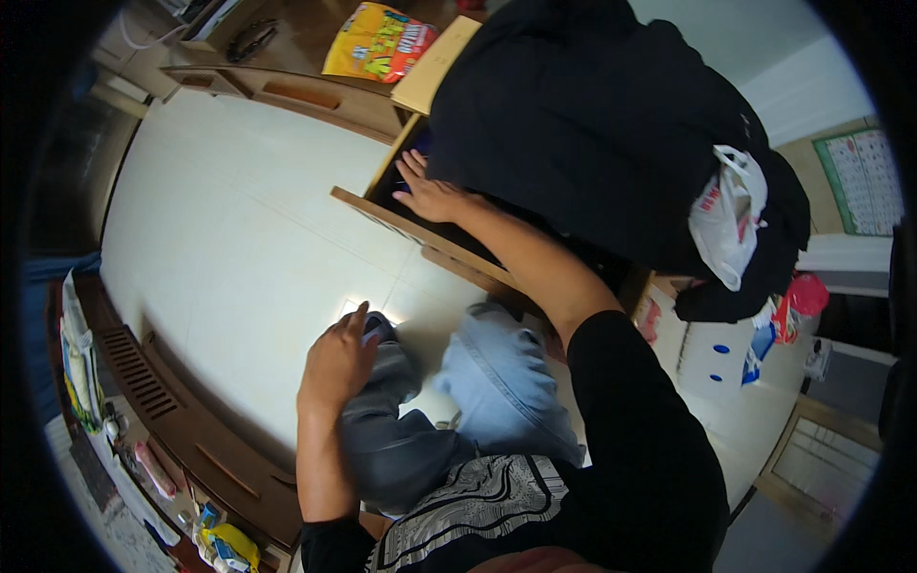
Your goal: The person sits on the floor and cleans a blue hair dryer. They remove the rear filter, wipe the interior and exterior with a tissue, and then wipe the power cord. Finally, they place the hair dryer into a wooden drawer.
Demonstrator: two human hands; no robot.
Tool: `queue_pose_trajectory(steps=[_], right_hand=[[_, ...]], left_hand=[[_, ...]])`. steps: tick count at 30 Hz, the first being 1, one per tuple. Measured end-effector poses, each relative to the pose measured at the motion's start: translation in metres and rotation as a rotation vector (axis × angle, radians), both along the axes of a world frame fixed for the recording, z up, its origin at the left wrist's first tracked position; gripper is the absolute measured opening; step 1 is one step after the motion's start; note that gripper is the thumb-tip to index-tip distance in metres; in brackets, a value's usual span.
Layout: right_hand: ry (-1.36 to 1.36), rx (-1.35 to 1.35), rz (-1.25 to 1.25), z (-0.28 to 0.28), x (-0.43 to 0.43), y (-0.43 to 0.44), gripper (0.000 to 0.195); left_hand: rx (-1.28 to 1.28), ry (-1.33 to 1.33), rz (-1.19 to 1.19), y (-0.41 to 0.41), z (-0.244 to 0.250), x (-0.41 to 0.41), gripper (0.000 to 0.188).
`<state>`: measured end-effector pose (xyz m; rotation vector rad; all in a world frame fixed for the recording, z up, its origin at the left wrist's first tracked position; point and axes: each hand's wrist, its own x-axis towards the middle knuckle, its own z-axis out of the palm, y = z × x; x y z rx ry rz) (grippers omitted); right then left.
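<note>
My right hand (430,195) reaches into a pulled-out wooden drawer (423,230), fingers spread and nothing seen in its grasp. The drawer's inside is dark, and its contents are hard to make out. A large black cloth garment (573,122) hangs over the furniture above it and hides part of the opening. My left hand (337,365) is above my dark denim trouser leg (401,444), its index finger and thumb apart, with no object visible in it. Beside that leg is light blue denim (494,379).
A yellow and red snack bag (380,43) lies by a tan board or box (433,68) on the wooden top. A white plastic bag (731,215) rests against the black cloth. Wooden furniture (208,422) holding small items stands at left, across the pale tiled floor (251,200).
</note>
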<state>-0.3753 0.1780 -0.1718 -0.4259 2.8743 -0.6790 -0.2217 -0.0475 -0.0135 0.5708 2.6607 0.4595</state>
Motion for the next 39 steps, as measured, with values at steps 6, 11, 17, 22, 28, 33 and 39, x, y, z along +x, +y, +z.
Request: queue_pose_trajectory(steps=[6, 11, 17, 22, 28, 33, 39], right_hand=[[-0.134, -0.434, -0.261, 0.032, 0.084, 0.052, 0.047], [-0.443, -0.174, -0.580, -0.050, 0.142, 0.216, 0.055], [-0.533, 0.072, -0.724, -0.106, 0.123, 0.233, 0.070], [-0.383, 0.264, -0.744, -0.060, 0.120, 0.180, 0.092], [-0.379, 0.238, -0.791, -0.044, 0.120, 0.154, 0.082], [-0.341, 0.218, -0.726, -0.033, 0.124, 0.150, 0.067], [-0.168, 0.205, -0.613, -0.049, 0.123, 0.145, 0.046]], left_hand=[[0.042, -0.137, 0.143, -0.030, -0.004, 0.010, 0.046], [0.048, -0.173, 0.243, -0.035, 0.011, 0.018, 0.044], [0.091, -0.104, 0.335, -0.032, 0.018, 0.028, 0.043], [0.142, -0.133, 0.374, -0.037, 0.014, 0.045, 0.041], [0.169, -0.166, 0.436, -0.047, 0.006, 0.045, 0.037], [0.080, -0.247, 0.400, -0.050, -0.003, 0.033, 0.037], [0.030, -0.300, 0.410, -0.044, 0.001, 0.033, 0.038]])
